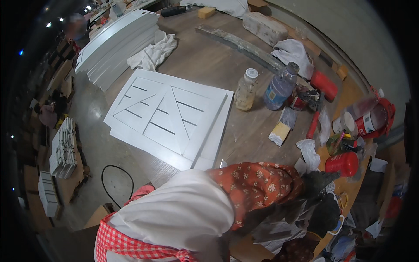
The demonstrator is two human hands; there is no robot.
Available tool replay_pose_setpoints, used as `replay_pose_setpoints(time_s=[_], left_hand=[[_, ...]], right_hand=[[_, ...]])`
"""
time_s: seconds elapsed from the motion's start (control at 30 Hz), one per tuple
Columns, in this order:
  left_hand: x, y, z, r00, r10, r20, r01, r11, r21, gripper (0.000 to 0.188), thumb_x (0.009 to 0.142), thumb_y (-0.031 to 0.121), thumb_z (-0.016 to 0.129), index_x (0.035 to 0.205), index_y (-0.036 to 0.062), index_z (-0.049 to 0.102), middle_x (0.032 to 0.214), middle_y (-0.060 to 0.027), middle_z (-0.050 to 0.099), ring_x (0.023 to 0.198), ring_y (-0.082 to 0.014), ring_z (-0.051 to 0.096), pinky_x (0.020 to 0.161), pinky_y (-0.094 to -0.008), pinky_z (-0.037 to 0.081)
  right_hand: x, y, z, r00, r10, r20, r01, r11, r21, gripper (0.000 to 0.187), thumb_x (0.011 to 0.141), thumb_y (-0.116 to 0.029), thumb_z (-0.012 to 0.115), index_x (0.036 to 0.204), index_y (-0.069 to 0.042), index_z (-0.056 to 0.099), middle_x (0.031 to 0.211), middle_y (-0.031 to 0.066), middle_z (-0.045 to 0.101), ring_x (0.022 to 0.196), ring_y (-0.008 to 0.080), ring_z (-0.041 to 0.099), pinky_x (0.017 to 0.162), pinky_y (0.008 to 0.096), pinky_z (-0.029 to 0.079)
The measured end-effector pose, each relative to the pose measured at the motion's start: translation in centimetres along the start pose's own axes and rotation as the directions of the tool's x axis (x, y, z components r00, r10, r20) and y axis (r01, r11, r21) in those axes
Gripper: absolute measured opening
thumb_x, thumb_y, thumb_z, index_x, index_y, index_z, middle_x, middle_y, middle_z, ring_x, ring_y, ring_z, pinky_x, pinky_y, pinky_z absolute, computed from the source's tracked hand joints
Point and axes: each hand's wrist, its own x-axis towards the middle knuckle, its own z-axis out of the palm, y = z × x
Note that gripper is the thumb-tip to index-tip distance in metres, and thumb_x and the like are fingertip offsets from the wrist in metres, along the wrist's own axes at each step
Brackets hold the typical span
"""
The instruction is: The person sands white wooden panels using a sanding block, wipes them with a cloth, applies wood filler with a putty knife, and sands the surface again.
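Observation:
My right arm, in an orange flowered sleeve, reaches to the right edge of the table. At its end is what looks like my right hand in a dark glove, near a red round tub and a crumpled white plastic bag. Its fingers are too dark to make out, and so is anything in them. My left hand is out of sight; white cloth and a red checked strap fill the lower part. Ahead lies a white panel with dark slots and diagonal lines, overlapping another white sheet.
A tall stack of white panels stands back left beside a white rag. On the right are a glass jar, a plastic bottle, a scraper-like block and a red-handled hammer. A long bar lies behind.

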Motion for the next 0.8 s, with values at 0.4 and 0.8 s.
replay_pose_setpoints(time_s=[0.4, 0.8], left_hand=[[0.6, -0.6, 3.3, 0.912, -0.061, -0.407, 0.033, 0.997, -0.075, 0.07, 0.084, 0.016, 0.061, 0.146, 0.0001, 0.032, 0.124, -0.0221, 0.057, 0.099, -0.0332, 0.062, 0.082, -0.0406, 0.05], [0.4, 4.7, -7.3, 0.97, -0.118, -0.213, 0.069, 0.972, -0.223, 0.06, 0.088, 0.011, 0.057, 0.143, -0.0001, 0.036, 0.127, -0.0201, 0.056, 0.105, -0.0286, 0.06, 0.09, -0.0383, 0.048]], right_hand=[[0.6, -2.9, -0.5, 0.753, 0.525, 0.397, -0.648, 0.697, 0.308, 0.037, 0.095, -0.021, 0.052, 0.129, -0.005, 0.051, 0.106, 0.0142, 0.066, 0.092, 0.0311, 0.066, 0.076, 0.0382, 0.052], [-2.1, -2.4, 7.2, 0.939, 0.218, 0.265, -0.343, 0.565, 0.75, 0.028, 0.093, -0.018, 0.057, 0.116, -0.002, 0.058, 0.102, 0.0145, 0.062, 0.091, 0.0283, 0.061, 0.077, 0.0357, 0.049]])
